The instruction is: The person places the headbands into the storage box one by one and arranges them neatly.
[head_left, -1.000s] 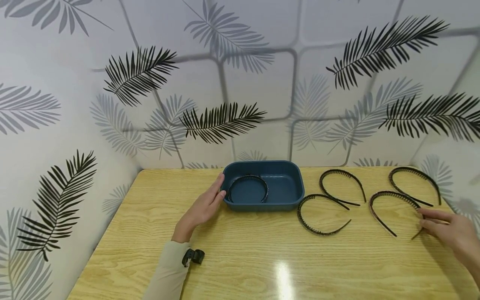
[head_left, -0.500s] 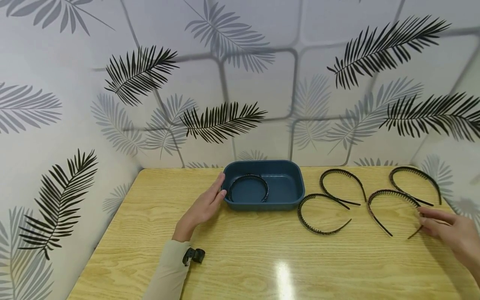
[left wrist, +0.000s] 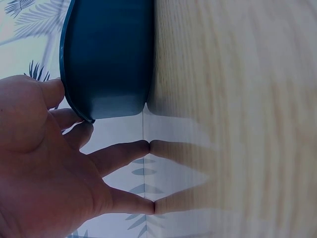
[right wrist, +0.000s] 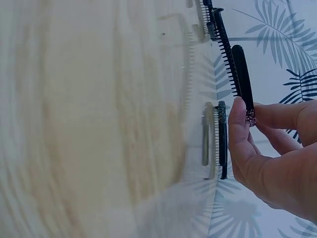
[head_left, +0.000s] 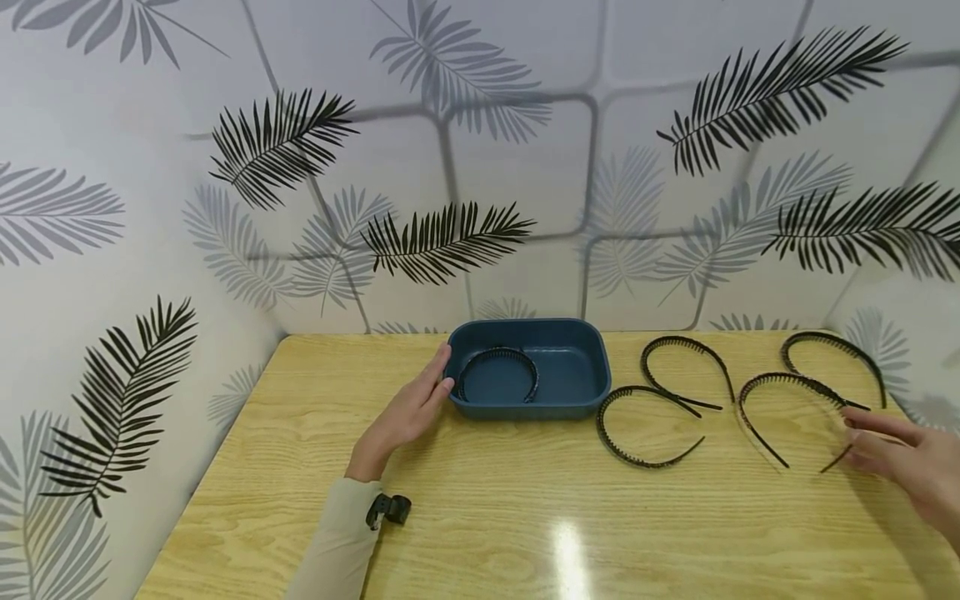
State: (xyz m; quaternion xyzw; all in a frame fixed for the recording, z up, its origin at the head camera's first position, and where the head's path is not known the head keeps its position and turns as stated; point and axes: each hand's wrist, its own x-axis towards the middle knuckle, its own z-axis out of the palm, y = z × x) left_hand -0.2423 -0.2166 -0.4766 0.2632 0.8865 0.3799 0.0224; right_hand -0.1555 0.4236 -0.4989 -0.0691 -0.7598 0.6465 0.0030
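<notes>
The right hand's (head_left: 911, 467) grip pinches one leg of a toothed headband (right wrist: 242, 74) just above the desk (head_left: 480, 517), arch pointing away from the person, with the blue container (head_left: 525, 412) well leftward, its left end touched by the left hand's (head_left: 411, 412) extended fingers.

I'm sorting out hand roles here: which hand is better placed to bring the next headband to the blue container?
Probably the right hand: it pinches a headband, while the left hand touches the blue container at its far end from the loose headbands.
</notes>
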